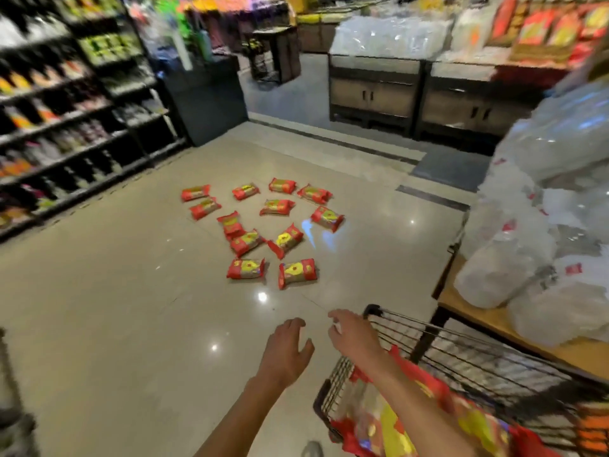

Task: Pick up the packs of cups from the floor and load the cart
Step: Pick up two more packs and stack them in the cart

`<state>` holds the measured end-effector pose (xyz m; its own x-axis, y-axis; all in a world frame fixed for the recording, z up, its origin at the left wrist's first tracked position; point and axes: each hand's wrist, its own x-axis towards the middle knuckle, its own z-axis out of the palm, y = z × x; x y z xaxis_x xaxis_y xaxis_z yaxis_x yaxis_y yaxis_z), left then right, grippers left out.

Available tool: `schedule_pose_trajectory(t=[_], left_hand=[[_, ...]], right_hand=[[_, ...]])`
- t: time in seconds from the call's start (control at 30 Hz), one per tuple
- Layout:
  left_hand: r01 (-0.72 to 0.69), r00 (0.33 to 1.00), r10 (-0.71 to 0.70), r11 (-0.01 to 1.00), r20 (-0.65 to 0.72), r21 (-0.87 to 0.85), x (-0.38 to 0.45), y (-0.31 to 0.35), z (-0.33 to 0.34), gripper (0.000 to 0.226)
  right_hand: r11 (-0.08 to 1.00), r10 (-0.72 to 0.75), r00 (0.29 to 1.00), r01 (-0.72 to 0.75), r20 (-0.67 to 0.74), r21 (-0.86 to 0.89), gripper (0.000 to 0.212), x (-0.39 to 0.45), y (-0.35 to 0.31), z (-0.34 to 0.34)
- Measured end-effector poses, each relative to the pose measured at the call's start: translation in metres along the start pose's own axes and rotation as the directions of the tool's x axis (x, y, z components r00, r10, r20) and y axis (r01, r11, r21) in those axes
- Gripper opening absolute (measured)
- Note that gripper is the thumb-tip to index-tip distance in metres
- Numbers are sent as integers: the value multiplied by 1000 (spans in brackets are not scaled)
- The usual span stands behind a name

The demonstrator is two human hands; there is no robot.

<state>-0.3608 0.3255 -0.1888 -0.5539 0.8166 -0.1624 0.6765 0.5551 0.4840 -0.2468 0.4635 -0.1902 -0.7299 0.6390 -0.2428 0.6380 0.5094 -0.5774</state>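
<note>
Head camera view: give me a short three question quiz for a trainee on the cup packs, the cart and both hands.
1. True or false: the left hand is holding a pack.
2. Where does most of the work remain? A) packs of cups on the floor B) on the dark shelves C) on the wooden table
3. Fill in: the right hand is above the front corner of the ____.

Key
1. False: its fingers are spread and hold nothing.
2. A: about a dozen red packs lie scattered on the tiles; some are already in the basket.
3. cart; that hand is empty too.
</note>
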Motion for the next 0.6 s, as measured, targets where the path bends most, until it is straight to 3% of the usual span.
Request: schedule_pose_trajectory(t=[0.23,0.37,0.6], left_hand=[[89,993,-90,996,-80,-18,28,-80,-61,50],[71,992,-71,997,-107,-1,60,-122,-104,49],[113,987,-108,993,-118,36,109,-231,-175,52]], right_hand=[[986,-138,989,143,61,-86,48,68,-96,36],[982,-136,990,139,31,-126,47,118,-140,47],[996,-74,997,75,25,-46,47,196,-222,87]])
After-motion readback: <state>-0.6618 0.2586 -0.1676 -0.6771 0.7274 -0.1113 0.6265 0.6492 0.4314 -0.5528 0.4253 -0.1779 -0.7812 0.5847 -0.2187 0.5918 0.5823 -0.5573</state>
